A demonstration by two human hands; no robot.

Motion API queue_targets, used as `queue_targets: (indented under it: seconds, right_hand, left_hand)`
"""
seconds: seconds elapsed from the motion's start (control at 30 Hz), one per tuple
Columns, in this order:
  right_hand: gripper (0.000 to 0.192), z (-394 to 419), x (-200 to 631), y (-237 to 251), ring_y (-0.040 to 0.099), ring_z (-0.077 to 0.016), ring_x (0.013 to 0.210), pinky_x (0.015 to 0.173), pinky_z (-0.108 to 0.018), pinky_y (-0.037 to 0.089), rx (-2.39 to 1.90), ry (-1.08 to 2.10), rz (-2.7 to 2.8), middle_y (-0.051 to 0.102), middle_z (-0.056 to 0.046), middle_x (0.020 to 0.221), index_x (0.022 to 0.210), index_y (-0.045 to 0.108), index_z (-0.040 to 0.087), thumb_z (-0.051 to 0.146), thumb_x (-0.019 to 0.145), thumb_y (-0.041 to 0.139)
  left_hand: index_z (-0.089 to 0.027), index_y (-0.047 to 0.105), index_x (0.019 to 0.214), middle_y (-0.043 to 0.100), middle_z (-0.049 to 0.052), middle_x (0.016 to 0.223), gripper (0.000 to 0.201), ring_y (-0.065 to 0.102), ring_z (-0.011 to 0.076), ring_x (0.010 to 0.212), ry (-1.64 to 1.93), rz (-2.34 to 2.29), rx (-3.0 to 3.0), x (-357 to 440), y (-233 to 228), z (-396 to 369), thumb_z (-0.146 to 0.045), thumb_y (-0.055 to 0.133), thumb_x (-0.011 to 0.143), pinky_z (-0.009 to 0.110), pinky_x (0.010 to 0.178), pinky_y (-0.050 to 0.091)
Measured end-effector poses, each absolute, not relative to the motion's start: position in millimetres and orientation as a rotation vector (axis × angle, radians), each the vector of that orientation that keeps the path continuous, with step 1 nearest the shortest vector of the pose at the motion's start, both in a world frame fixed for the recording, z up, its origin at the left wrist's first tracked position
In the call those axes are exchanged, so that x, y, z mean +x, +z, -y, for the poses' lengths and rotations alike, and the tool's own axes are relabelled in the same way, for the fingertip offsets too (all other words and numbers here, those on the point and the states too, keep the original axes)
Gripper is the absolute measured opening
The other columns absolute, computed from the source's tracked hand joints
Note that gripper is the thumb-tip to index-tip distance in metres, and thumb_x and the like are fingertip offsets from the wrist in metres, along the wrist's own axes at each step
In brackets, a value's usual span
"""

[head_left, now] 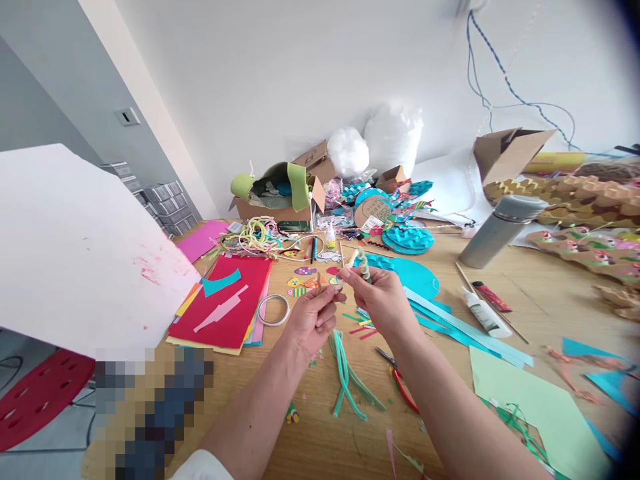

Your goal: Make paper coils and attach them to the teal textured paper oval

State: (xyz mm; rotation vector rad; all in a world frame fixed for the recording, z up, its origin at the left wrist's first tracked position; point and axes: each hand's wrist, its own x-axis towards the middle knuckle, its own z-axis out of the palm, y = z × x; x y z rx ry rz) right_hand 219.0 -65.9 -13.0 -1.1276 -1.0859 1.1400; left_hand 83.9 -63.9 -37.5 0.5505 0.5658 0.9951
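Observation:
My left hand (pixel 313 320) and my right hand (pixel 377 300) meet above the middle of the table, fingertips nearly touching. A pale grey-green pipe cleaner (pixel 365 268) wound into a coil sticks up from my right hand, which is closed around it. The fingers of my left hand are pinched together near the same piece; what lies between them is mostly hidden. Just beyond are small paper fish (pixel 306 271) with bright patterns. Below my hands lie several turquoise and green pipe cleaners (pixel 343 373). Red-handled pliers (pixel 399 380) rest by my right forearm.
Left of my hands are a roll of white tape (pixel 273 311) and a stack of coloured paper (pixel 225 300). To the right are a white glue bottle (pixel 485 312), blue paper strips (pixel 465 327) and a grey thermos (pixel 501 232). Tangled pipe cleaners (pixel 260 237) lie farther back.

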Motion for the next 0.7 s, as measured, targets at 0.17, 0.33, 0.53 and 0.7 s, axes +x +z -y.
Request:
queue_targets:
  seconds: [0.17,0.33,0.53,0.7]
  right_hand:
    - [0.043,62.7,223.7,-12.7,0.021,-0.0061,0.042,0.04,-0.024,0.015,-1.169,1.066,1.071,0.03,0.009,0.045,0.071,0.064,0.015,0.057,0.068,0.074]
    - [0.047,60.2,224.1,-13.0,0.021,-0.0065,0.041,0.04,-0.025,0.016,-1.183,1.072,1.055,0.03,0.009,0.044,0.073,0.065,0.015,0.059,0.065,0.075]
    - [0.044,59.3,220.4,-20.6,0.025,-0.0068,0.042,0.041,-0.024,0.017,-1.209,1.047,1.181,0.031,0.008,0.046,0.067,0.06,0.016,0.058,0.07,0.072]
    - [0.047,51.8,229.1,-25.4,0.027,-0.0079,0.045,0.043,-0.024,0.021,-1.412,0.852,1.312,0.032,0.007,0.049,0.071,0.061,0.016,0.062,0.078,0.061]
  left_hand:
    - [-0.009,0.069,0.083,0.072,0.005,0.073,0.027,0.022,-0.0034,0.032,0.956,-0.551,0.531,81.1,-35.2,61.8,-0.035,0.074,0.077,0.013,0.032,0.014]
    - [-0.01,0.068,0.082,0.071,0.004,0.07,0.029,0.025,-0.0028,0.031,0.958,-0.596,0.467,78.7,-34.1,59.0,-0.039,0.071,0.08,0.013,0.032,0.016]
    - [-0.011,0.068,0.078,0.068,0.0,0.066,0.023,0.024,-0.0036,0.032,0.945,-0.618,0.564,79.8,-33.1,61.3,-0.022,0.083,0.066,0.012,0.031,0.014]
    - [-0.009,0.068,0.086,0.065,0.001,0.066,0.021,0.028,-0.0021,0.032,1.027,-0.695,0.428,78.8,-35.4,56.5,-0.03,0.069,0.082,0.013,0.031,0.016]
